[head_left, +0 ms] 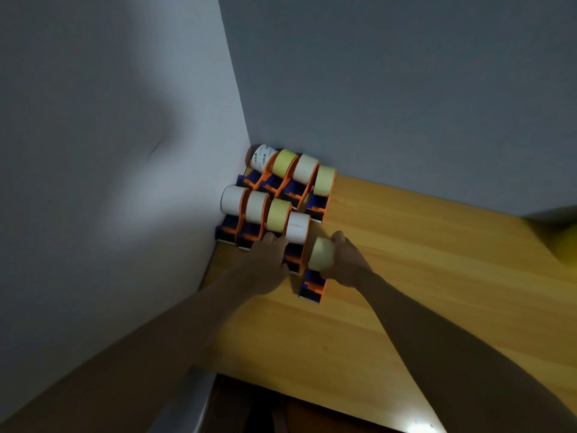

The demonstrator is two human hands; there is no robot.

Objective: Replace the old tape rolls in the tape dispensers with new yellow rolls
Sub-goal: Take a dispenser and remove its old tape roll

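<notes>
Several orange-and-blue tape dispensers stand in two rows in the wall corner on a wooden table (421, 276). Some carry white rolls (298, 228), others yellow rolls (278, 214). One dispenser (312, 287) sits apart, nearest to me, with a pale yellow roll (321, 253) on it. My right hand (343, 260) grips that yellow roll from the right side. My left hand (268, 264) reaches to the front row beside the white roll, its fingers curled over a dispenser there; what they hold is hidden.
Grey walls close the corner at left and behind the dispensers. A blurred yellow object (565, 242) lies at the table's far right edge. Bare wood stretches to the right of the dispensers. The table's near edge runs along the bottom.
</notes>
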